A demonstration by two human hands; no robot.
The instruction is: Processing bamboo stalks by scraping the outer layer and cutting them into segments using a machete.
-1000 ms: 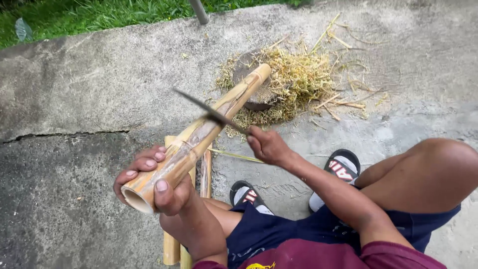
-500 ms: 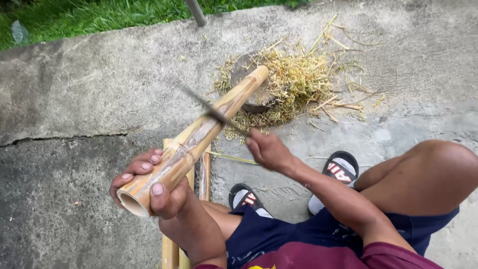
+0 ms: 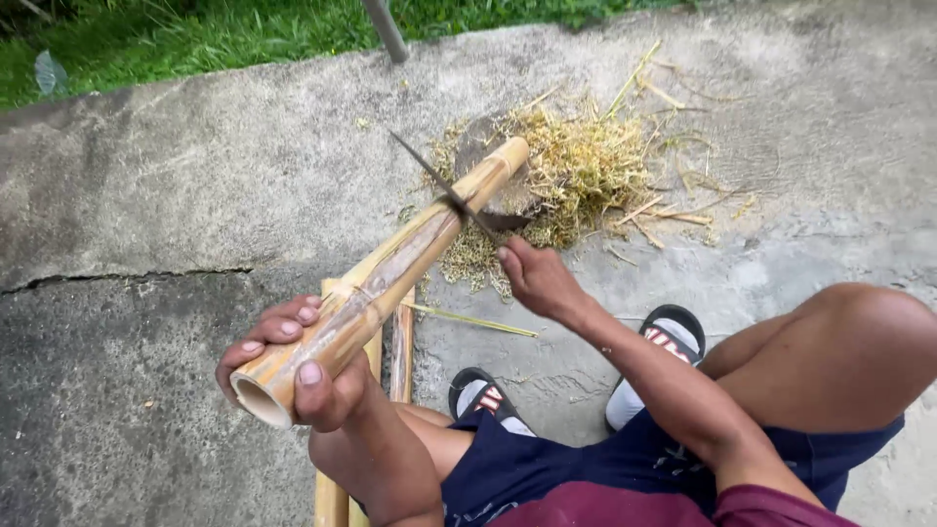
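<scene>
Near the bamboo pole's (image 3: 390,278) hollow near end, my left hand (image 3: 293,366) clamps it; its far end rests on the shavings pile (image 3: 576,171). My right hand (image 3: 537,278) grips a knife (image 3: 444,190) laid across the pole. I judge the pole stiff, light and smooth: grip it firmly.

Single head view — steeply down, near concrete ground (image 3: 146,224).
</scene>
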